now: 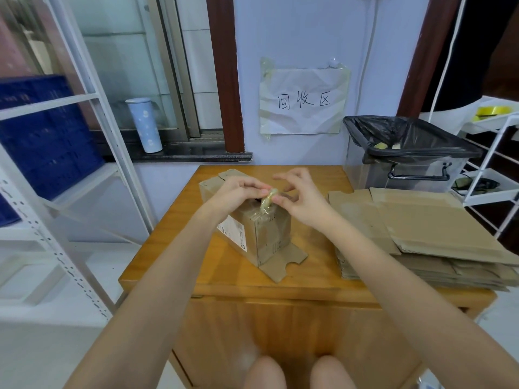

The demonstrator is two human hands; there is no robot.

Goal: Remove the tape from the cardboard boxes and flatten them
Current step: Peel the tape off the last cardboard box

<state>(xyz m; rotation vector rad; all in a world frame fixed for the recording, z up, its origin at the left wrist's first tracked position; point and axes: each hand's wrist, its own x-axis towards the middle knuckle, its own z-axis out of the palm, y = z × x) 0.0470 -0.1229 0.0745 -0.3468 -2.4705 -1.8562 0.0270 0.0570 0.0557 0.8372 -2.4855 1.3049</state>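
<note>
1. Head view: cardboard box (254,230) stands on the wooden table (317,272), mid-table, one end flap splayed flat toward me so the taped top edge faces up where I can reach it.
2. My left hand (238,189) and right hand (299,192) meet over the box top. Both pinch the same strip of tape (268,202), fingertips curled tight on it, other fingers lifted clear so they don't stick.
3. Tape is bunched and partly peeled; its lower end looks to be bonded to the box corner. Two-handed hold probably lets me pull without tearing it.
4. Flattened cardboard stack (432,234) sits on the right, close by for the next sheet.
5. Lined bin (407,153) at far right, within reach for tape scraps.
</note>
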